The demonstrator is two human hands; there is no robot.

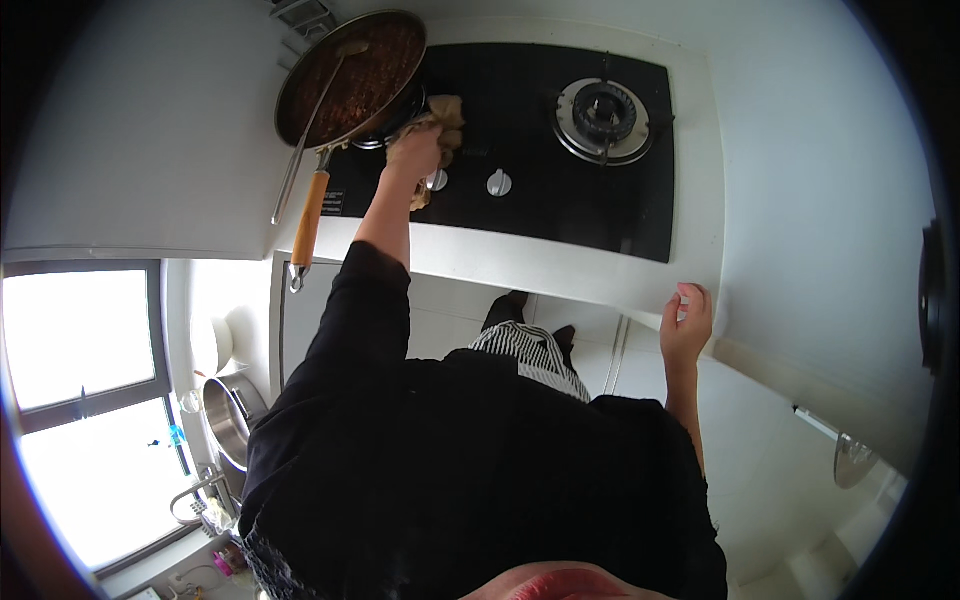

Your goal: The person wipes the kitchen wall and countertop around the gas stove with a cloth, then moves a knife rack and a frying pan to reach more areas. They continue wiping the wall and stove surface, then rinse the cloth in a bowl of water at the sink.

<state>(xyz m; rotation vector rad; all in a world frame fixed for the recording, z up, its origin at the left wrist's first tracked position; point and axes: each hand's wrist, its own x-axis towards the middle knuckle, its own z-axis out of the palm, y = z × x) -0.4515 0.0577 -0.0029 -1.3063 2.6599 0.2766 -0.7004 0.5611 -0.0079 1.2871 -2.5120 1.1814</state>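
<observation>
My left hand (415,152) presses a crumpled brown cloth (448,112) onto the black glass gas cooktop (517,97), just right of the left burner. Part of the cloth also shows below the hand, close to a silver control knob (437,181). Over that burner sits a large wok (390,90) of dark reddish-brown food, its wooden handle (309,225) jutting past the counter's front edge. A metal spatula (309,131) leans across the wok's rim with its blade in the food. My right hand (688,319) is at the counter's front right corner, loosely curled and holding nothing.
The right burner (604,112) has a bare pan support. A second knob (499,183) sits near the cooktop's middle. Walls close in on both sides. At lower left, a steel pot (225,420) stands beside a faucet (202,487) and window. A glass lid (853,457) hangs at right.
</observation>
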